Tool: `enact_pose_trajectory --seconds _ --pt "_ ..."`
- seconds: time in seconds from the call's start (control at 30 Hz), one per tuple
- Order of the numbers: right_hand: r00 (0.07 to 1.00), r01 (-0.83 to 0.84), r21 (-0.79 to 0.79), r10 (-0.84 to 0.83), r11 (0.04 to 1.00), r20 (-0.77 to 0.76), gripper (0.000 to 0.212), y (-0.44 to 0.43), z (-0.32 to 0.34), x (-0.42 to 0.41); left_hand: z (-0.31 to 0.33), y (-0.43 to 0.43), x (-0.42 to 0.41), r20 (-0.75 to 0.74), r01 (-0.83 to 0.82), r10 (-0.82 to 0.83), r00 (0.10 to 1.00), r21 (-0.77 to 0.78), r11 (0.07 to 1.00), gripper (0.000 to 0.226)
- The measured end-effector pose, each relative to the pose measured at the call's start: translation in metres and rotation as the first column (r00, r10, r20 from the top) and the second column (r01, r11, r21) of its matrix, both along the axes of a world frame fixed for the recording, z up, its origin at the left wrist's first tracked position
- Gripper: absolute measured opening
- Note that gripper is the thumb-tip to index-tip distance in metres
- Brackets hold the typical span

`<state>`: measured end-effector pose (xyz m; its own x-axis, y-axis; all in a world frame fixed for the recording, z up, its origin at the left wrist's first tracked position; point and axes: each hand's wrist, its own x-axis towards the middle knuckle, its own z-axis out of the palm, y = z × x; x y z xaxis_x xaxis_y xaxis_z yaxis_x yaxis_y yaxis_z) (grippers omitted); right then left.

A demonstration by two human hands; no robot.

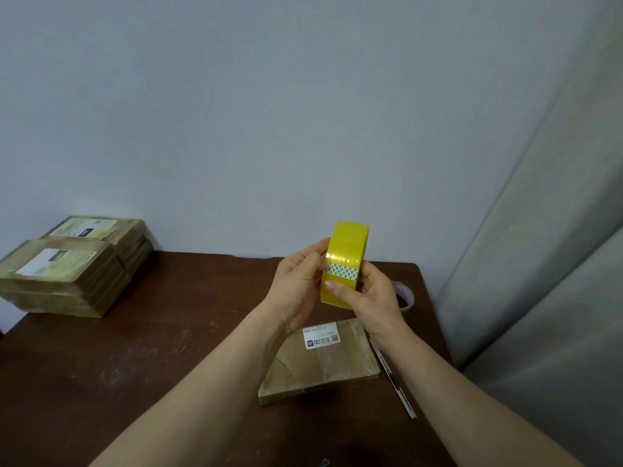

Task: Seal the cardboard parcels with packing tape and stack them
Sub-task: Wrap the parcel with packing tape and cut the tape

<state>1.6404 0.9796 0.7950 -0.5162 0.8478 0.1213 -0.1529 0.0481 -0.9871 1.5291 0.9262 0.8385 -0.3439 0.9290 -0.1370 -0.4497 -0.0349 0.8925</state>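
You hold the yellow tape roll [347,246] upright in both hands, directly above the flat cardboard parcel [323,369]. Your left hand [296,281] curls round the roll's left edge; your right hand [369,299] grips its lower part, thumb pressed on the outer face just under a green-patterned tab [342,272]. The parcel lies on the dark counter [135,365], white label [321,339] at its far end. A utility knife [392,379] lies just right of the parcel, a second tape roll [406,296] sits beyond its far right corner, and stacked parcels [74,271] stand far to its left.
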Motion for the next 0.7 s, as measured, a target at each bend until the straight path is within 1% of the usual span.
enact_pose_trajectory --seconds 0.1,0.3,0.53,0.7 --pt "1.0 0.014 0.003 -0.014 1.0 0.021 0.031 0.0 -0.002 -0.001 -0.003 0.003 0.003 0.056 -0.045 0.045 0.997 -0.011 0.999 0.044" --pt "1.0 0.023 0.004 -0.023 1.0 0.019 0.029 0.0 -0.002 -0.001 -0.008 0.005 0.007 0.094 -0.084 0.084 0.992 -0.007 0.996 0.038" --pt "0.998 0.046 0.025 -0.048 0.999 0.05 0.028 0.0 -0.001 -0.004 -0.001 0.006 0.009 0.115 -0.128 0.128 0.985 -0.014 0.992 0.038" --pt "0.996 0.064 0.046 -0.066 0.997 0.065 0.028 0.001 0.001 -0.004 0.007 0.006 0.013 0.092 -0.13 0.129 0.987 0.004 0.991 0.041"
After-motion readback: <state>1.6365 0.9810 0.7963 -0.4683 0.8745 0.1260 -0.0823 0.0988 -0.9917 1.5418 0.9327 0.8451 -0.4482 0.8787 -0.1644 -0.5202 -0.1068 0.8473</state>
